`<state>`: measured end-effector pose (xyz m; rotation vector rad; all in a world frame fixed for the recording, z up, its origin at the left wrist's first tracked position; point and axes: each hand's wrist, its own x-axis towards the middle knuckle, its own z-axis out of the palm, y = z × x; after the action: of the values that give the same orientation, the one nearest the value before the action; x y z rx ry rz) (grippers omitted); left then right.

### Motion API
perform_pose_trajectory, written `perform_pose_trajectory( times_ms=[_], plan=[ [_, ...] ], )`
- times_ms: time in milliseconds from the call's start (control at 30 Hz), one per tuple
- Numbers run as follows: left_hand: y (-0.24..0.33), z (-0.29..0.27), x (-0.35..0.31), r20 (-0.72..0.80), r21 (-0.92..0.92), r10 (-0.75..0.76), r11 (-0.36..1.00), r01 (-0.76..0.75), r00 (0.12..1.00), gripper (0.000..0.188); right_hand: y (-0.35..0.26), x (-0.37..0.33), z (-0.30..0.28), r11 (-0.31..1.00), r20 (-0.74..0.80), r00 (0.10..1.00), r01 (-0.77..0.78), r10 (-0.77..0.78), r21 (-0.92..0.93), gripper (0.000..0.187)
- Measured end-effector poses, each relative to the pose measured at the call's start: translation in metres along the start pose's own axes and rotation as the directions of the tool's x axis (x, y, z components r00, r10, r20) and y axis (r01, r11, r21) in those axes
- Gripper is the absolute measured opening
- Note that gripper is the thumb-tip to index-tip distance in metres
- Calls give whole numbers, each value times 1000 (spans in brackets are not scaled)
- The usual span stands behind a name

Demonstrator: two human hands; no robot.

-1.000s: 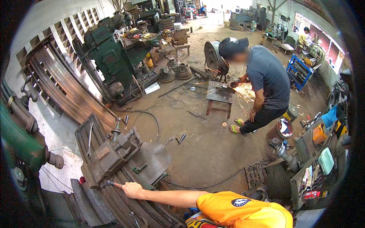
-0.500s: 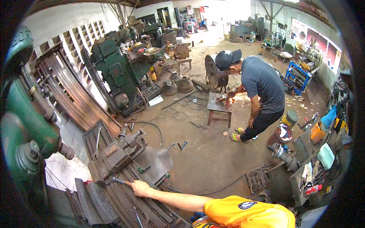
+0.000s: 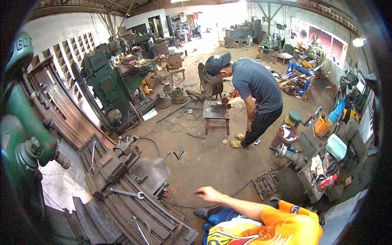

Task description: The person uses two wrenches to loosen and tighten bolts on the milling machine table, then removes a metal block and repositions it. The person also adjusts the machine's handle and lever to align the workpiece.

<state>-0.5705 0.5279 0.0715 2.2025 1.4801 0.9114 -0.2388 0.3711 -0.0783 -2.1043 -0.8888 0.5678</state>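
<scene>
My right hand is held out over the floor to the right of the machine table, at the end of my bare forearm and yellow-orange sleeve. Its fingers point left, loosely bent, and nothing shows in them. A combination wrench lies across the slotted machine table, apart from the hand. Closer to the bottom edge, another wrench rests on the same table. Beyond them a third wrench lies beside the machine vise. My left hand is out of view.
A green machine head rises at the left. Across the floor, a co-worker bends over a small metal stand where sparks fly. At the right is a cluttered bench with a light-green container. Crank handles stick out from the machine.
My right hand has let go of the wrench on the machine table and moved right, off the table. The wrench stays lying there. The whole view has shifted, showing my legs.
</scene>
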Motion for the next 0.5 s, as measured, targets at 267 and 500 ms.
perform_pose_trajectory(
  times_ms=[267,500],
  plan=[
    [-7,2,-4,24,47,58,997,-59,998,33,147,-143,-5,595,114,775,-562,621,574,25],
    [-9,1,-7,45,93,78,992,-82,996,33,249,-207,62,678,192,656,-730,730,-84,27]
  ],
)
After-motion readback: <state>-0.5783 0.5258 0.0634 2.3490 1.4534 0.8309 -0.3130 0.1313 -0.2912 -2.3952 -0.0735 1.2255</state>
